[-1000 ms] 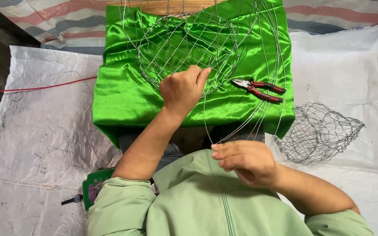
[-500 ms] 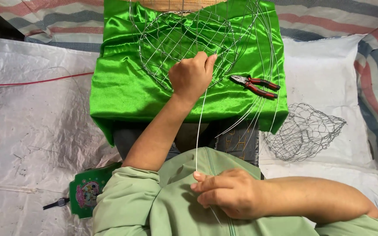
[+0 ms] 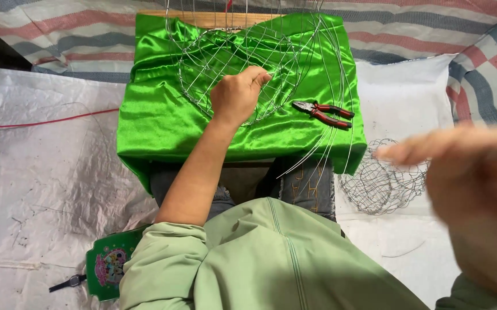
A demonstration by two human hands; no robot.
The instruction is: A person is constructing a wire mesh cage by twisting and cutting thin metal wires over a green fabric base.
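A flat frame of thin silver wire (image 3: 202,69) lies on a bright green satin cloth (image 3: 156,123) draped over a low table in front of me. My left hand (image 3: 238,96) rests on the frame with its fingertips pinched on one of the wires. Several long loose wires (image 3: 340,115) curve from the frame down over the cloth's near edge. My right hand (image 3: 469,172) is raised at the far right, close to the camera and heavily blurred. Its fingers point left, and whether it holds a wire cannot be made out.
Red-handled pliers (image 3: 324,113) lie on the cloth right of my left hand. A rounded wire mesh shape (image 3: 381,182) sits on white sheeting to the right. A red wire (image 3: 36,122) crosses the white sheet (image 3: 41,195) at left. A small green decorated object (image 3: 107,267) lies by my left elbow.
My right hand has swung up from my lap to the far right, close to the camera. My left hand stays pinched on the wire frame. The view has shifted slightly.
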